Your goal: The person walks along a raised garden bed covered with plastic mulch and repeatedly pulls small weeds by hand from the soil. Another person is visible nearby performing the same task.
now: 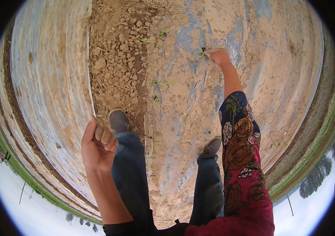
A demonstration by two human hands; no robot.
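Observation:
My right hand (217, 56) reaches far forward to the soil-smeared plastic mulch film (191, 118). Its fingertips are pinched at a small green seedling (200, 55), beside a dark planting hole (203, 49). My left hand (101, 143) is raised above my left leg, palm turned up and fingers curled. Its thumb tip meets the lower visible end of a thin white film edge (90, 88); whether the fingers grip that edge or it passes behind them, I cannot tell. Other limp seedlings, such as one (162, 83) near the furrow and one (156, 99) closer to me, lie on the film.
A furrow of loose, cloddy soil (120, 56) runs along the left, with another film-covered bed (52, 73) beyond it. My left shoe (119, 120) stands at the furrow, my right shoe (213, 146) on the mulched bed. Grass strips (312, 165) and trees border the field.

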